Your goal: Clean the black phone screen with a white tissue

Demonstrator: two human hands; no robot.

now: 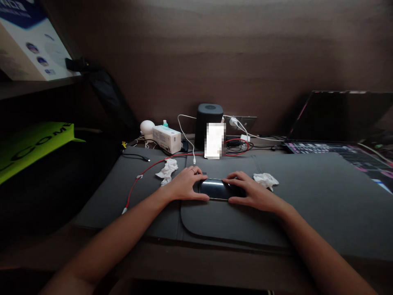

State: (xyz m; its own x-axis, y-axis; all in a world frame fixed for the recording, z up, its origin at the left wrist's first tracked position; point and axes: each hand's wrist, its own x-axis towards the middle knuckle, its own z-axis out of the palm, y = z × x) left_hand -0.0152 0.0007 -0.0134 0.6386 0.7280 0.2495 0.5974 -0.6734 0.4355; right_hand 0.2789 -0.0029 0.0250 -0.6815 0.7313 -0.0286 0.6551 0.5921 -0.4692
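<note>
Here, the smartphone [217,189] is at the centre, screen up, over the grey desk mat [230,223]; whether it touches the mat is unclear. The left hand [186,184] has its grip clamped on the nine o'clock end, thumb on the near edge; the right hand [250,191] clamps the three o'clock end likewise. From the phone, one crumpled tissue [168,169] lies at ten o'clock, another tissue [265,180] at three, the black cylindrical device [201,127] stands at twelve, and the open laptop [340,119] at two.
</note>
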